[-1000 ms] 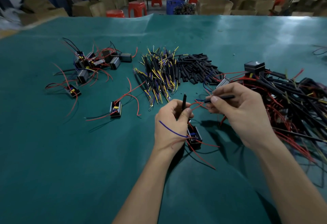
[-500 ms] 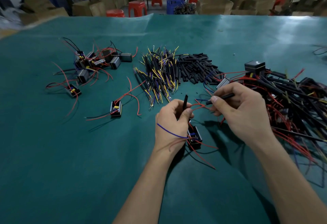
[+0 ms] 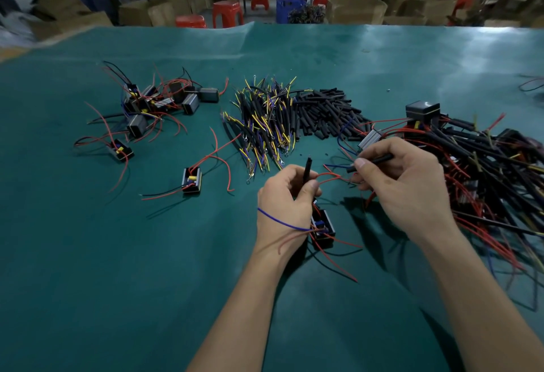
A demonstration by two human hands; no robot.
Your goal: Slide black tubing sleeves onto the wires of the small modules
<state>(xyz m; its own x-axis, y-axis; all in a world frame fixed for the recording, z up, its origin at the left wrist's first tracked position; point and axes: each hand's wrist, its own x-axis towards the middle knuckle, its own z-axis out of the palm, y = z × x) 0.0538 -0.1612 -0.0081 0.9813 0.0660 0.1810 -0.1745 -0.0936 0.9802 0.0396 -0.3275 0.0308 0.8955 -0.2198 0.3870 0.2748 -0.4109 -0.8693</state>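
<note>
Head view, centre frame: my left hand (image 3: 287, 201) is curled round a thin matte black sleeve (image 3: 308, 167) that sticks upright above my thumb, plus red wire (image 3: 329, 177). A small boxy black module (image 3: 322, 226) hangs just below that hand, with a blue wire (image 3: 279, 220) draped over my wrist. My right hand (image 3: 403, 186) pinches a second black sleeve (image 3: 379, 159), lying near-horizontal, between thumb and forefinger. Loose short black tubing pile (image 3: 323, 112) sits upper centre on the smooth teal mat (image 3: 117, 268). Finished tangle (image 3: 485, 165) at right; bare modules (image 3: 159, 101) upper left.
</note>
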